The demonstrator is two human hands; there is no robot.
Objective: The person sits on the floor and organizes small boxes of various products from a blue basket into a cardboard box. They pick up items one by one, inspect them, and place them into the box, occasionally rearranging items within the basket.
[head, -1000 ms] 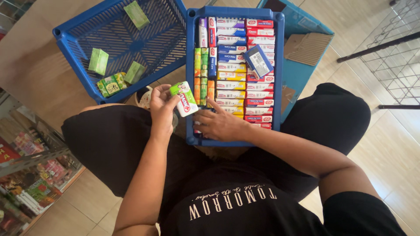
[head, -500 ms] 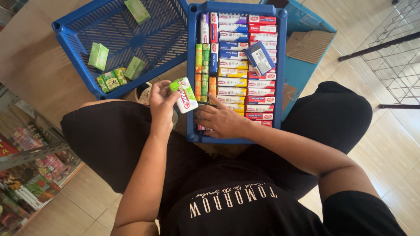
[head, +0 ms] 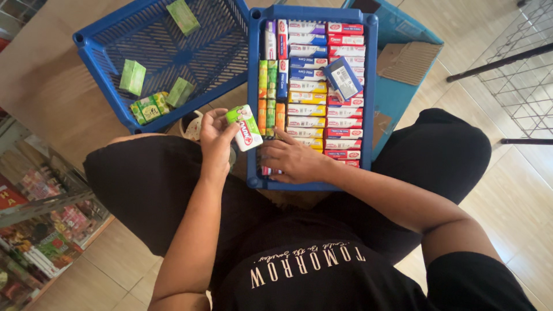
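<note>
Left grip [head: 216, 135]: closed on white-green box [head: 246, 126], box at fingertips, above crate [head: 253, 115] edge | Right grip [head: 291, 158]: open, resting flat on packed boxes [head: 322, 115].

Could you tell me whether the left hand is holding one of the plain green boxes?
No, the left hand holds a white, green and red box, while the plain green boxes lie in the left basket.

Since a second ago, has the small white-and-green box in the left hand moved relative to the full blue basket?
No. The small white-and-green box sits in the left hand at the same spot against the full blue basket's left wall.
</note>
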